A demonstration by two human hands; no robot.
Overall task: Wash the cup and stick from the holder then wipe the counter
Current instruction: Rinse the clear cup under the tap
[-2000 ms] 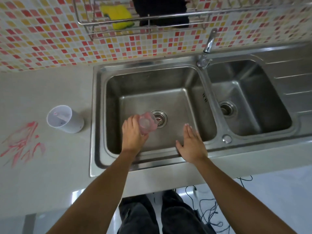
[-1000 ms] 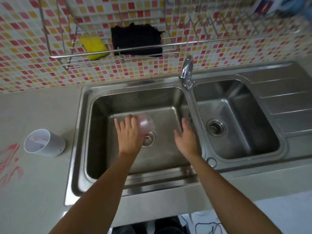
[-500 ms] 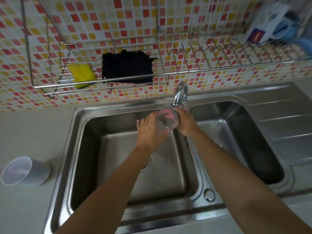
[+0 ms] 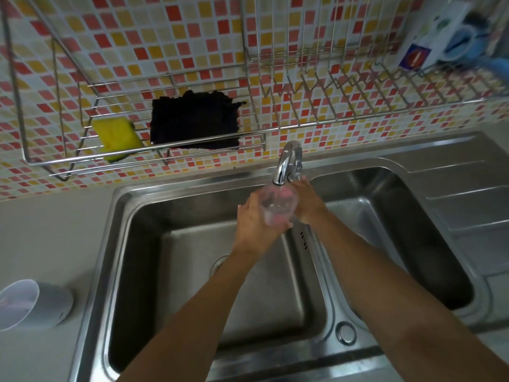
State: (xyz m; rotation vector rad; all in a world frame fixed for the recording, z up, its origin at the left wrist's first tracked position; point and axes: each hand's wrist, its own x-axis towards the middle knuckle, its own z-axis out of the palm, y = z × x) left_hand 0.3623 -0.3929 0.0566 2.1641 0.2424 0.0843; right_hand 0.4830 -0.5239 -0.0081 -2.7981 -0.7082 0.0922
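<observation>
A clear plastic cup [image 4: 278, 208] with pink residue is gripped in my left hand [image 4: 253, 224], mouth up directly under the tap spout [image 4: 286, 161], over the left sink basin [image 4: 192, 244]. Just behind the cup, my right hand [image 4: 308, 202] has its fingers closed on the tap handle at the tap's base. The white cylindrical holder [image 4: 41, 307] stands on the counter [image 4: 55, 230] at the far left edge. A faint pink stick shows inside it, mostly cut off by the frame.
A wire rack [image 4: 358, 117] on the tiled wall holds a yellow sponge [image 4: 115, 136] and a black cloth [image 4: 195, 119]. At the rack's right end are a box and a blue mug. The right basin [image 4: 385, 216] and a ribbed drainboard lie to the right.
Both hands rose from low in the left basin to the tap. The cup went from over the drain to under the spout, and my right hand reached the tap handle.
</observation>
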